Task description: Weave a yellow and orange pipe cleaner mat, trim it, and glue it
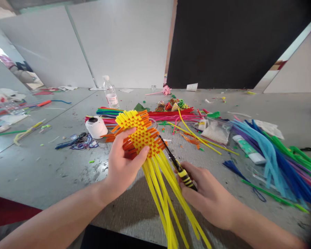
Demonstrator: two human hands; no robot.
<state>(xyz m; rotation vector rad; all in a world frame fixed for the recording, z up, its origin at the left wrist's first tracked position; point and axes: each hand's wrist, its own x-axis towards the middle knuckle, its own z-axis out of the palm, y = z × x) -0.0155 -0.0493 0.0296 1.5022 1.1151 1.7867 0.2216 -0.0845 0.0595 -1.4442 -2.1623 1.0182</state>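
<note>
Woven piece (143, 135): long axis diagonal, loose yellow strips (172, 180) pointing down-right.

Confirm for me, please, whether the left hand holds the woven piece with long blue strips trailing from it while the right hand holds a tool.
Not quite: the long strips trailing from the woven piece are yellow, not blue, as the head view shows. The left hand does hold that piece, and the right hand holds a tool.
</note>
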